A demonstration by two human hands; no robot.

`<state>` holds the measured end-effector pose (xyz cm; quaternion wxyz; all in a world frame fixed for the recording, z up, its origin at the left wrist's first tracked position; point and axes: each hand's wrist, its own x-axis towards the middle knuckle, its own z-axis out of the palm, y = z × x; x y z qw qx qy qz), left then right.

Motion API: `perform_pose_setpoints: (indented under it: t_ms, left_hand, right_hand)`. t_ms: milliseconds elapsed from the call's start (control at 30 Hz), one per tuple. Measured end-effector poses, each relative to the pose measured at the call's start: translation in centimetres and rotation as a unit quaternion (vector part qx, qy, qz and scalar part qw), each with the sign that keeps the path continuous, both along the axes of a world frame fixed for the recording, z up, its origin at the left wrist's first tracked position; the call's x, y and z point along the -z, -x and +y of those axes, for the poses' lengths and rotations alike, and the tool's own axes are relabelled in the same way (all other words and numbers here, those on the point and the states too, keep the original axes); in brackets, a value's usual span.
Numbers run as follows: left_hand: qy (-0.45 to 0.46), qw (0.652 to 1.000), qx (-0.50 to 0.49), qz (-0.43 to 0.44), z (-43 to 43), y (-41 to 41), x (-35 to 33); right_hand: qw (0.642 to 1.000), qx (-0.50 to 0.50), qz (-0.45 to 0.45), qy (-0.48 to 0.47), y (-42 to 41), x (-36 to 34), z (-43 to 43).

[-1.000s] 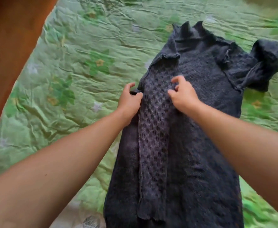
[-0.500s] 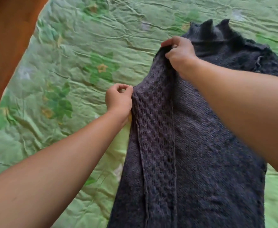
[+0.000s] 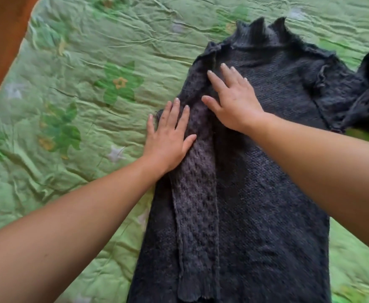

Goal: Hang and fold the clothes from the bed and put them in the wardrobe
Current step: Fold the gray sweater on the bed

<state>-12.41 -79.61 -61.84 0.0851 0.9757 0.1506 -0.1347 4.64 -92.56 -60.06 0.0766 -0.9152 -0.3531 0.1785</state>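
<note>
A dark grey knitted sweater point(image 3: 266, 182) lies flat and lengthwise on the bed. Its openwork left sleeve point(image 3: 196, 211) is folded inward along the body. My left hand point(image 3: 168, 136) presses flat with straight fingers on the sweater's left edge, partly on the sleeve. My right hand point(image 3: 231, 99) lies flat with spread fingers near the left shoulder, just below the ruffled collar point(image 3: 264, 33). The other sleeve point(image 3: 367, 101) is bunched at the far right.
A crumpled green bedspread point(image 3: 92, 106) with flower prints covers the bed all around the sweater. A brown wooden surface point(image 3: 2, 40) stands at the top left corner.
Both hands let go of the sleeve fabric they were pinching and now lie flat on the sweater. The right hand came down from the shoulder edge, and the sleeve lies smoothed.
</note>
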Motion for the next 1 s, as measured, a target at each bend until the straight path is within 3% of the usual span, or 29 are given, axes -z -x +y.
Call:
perform_pose_setpoints:
  t_ms: [100,200,333,433,533,600,733,900,1000]
  left_hand:
    - [0.024,0.999,-0.032,-0.026,-1.5,-0.5,-1.6]
    - [0.028,0.993,0.043,-0.106,-4.5,-1.2,-3.1]
    - [0.121,0.968,0.151,-0.157,-9.7,-5.4,-3.5]
    - [0.185,0.951,0.204,-0.143,-14.5,-9.4,-3.3]
    - [0.232,0.941,0.211,-0.123,-18.8,-13.7,-3.1]
    - [0.242,0.935,0.233,-0.112,-21.1,-16.2,-3.2]
    - [0.250,0.938,0.236,-0.055,-24.6,-19.1,-3.1]
    - [0.179,0.950,0.257,-0.002,-26.7,-19.2,-3.3]
    - [0.131,0.948,0.288,0.019,-27.2,-18.5,-3.3]
  right_hand:
    - [0.992,0.079,-0.068,-0.066,-0.8,-1.9,-5.2]
    - [0.971,0.184,-0.142,-0.051,-3.6,-3.0,-14.2]
    - [0.925,0.371,-0.052,0.060,-7.8,-3.6,-24.2]
    - [0.900,0.436,0.011,-0.003,-9.3,-3.6,-27.1]
    - [0.811,0.559,0.031,-0.167,-10.2,-2.6,-27.6]
    - [0.753,0.624,0.040,-0.206,-10.8,-1.9,-27.8]
    - [0.611,0.682,0.153,-0.371,-10.8,-2.0,-29.2]
    - [0.505,0.703,0.215,-0.452,-9.7,-2.9,-33.7]
    - [0.413,0.740,0.222,-0.481,-8.7,-2.7,-35.8]
